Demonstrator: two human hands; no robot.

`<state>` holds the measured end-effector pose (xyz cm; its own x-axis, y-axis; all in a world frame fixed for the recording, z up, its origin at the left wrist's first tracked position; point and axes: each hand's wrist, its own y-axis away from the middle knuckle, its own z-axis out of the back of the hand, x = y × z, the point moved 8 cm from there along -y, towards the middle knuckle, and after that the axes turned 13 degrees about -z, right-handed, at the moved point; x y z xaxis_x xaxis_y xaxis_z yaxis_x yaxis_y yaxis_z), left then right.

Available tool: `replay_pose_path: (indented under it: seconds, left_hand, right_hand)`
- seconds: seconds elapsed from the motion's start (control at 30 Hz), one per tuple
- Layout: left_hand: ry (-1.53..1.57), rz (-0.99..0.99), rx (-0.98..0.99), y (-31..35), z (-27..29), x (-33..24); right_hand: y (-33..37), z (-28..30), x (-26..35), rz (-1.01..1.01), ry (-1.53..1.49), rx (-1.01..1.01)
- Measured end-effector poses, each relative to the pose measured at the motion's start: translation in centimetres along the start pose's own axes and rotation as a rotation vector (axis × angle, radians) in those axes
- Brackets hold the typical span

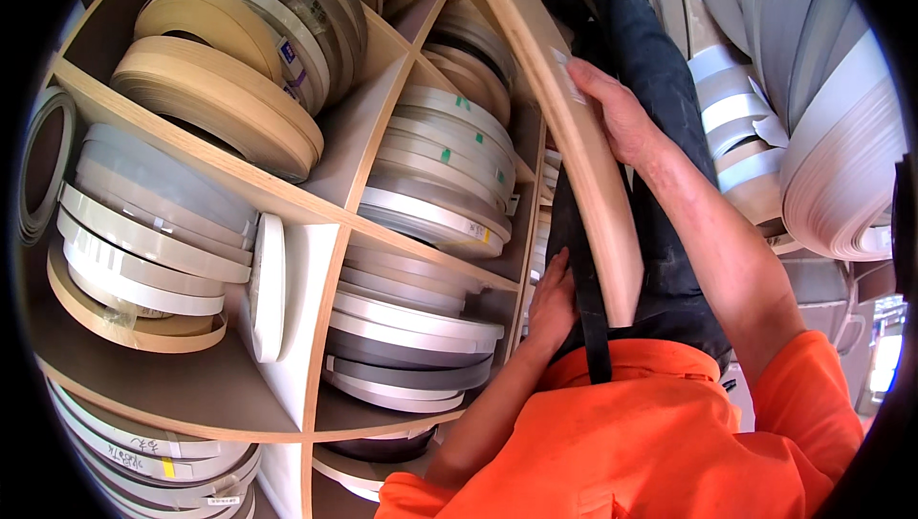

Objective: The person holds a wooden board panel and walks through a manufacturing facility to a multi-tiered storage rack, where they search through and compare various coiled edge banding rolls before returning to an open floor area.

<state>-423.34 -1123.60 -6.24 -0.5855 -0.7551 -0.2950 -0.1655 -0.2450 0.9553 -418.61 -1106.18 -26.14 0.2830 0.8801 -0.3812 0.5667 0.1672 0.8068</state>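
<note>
By the shelf's [298, 299] right edge, a wooden slab [571, 151] is gripped, seemingly for balance, by the right hand [617, 113], left hand [552, 307] loosely open.

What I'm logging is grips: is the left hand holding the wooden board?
No, the right hand grips the wooden board; the left hand is lower in view, apart from it.

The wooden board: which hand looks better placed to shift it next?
Probably the right. The right hand grips the wooden board along its upper part, while the left hand is lower, beside the shelving, and does not appear to hold the board.
</note>
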Motion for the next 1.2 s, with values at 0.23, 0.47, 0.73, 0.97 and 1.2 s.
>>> replay_pose_path:
  seconds: [0.23,0.47,0.73,0.97,1.2]
  left_hand:
    - [-0.194,0.098,0.062,2.1,-0.1,0.9]
    - [-0.078,-0.025,-0.035,1.6,0.5,-0.4]
    - [-0.113,0.048,0.044,1.6,-0.2,0.1]
    - [-0.499,0.017,0.075,3.8,4.7,-2.2]
    - [-1.025,0.021,0.265,6.1,7.7,-1.3]
  right_hand:
    - [1.2,-7.3,2.1,0.41,0.37,0.098]
    - [-0.1,-8.0,0.0,0.432,0.451,0.018]
    - [2.9,-7.9,1.9,0.494,0.654,-0.162]
    - [19.4,-12.3,8.4,0.818,0.857,-0.139]
    - [35.8,-2.2,13.6,1.104,1.136,-0.822]
